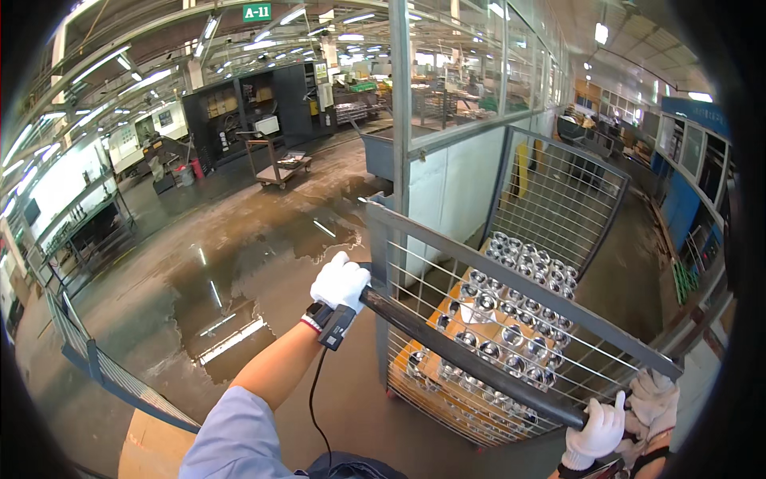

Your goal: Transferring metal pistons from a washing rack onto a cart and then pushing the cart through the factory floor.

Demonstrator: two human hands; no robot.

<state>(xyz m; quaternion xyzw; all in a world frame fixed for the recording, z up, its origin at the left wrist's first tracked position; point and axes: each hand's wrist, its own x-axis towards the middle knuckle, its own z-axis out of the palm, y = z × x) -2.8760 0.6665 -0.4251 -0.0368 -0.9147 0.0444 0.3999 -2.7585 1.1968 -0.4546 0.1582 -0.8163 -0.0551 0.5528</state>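
My left hand (341, 283), in a white glove, is closed at the left end of a dark push handle (467, 355) on a grey wire-mesh cart (523, 275). A wristband and a small black device with a cable sit on that wrist. At the handle's right end my right hand (594, 433), also white-gloved, is closed around the bar, one digit pointing up. Right beside it is another gloved hand (653, 401), greyer, apparently another person's. Inside the cart, rows of shiny round metal parts (515, 335) stand on a brown board (431, 359).
Wet, reflective floor (239, 295) stretches left. A glazed partition (447, 176) stands just beyond the cart. Farther off are a flat trolley (279, 169), a blue-grey bin (379, 152) and a dark cabinet (231, 116). Another mesh cart (120, 371) is at lower left.
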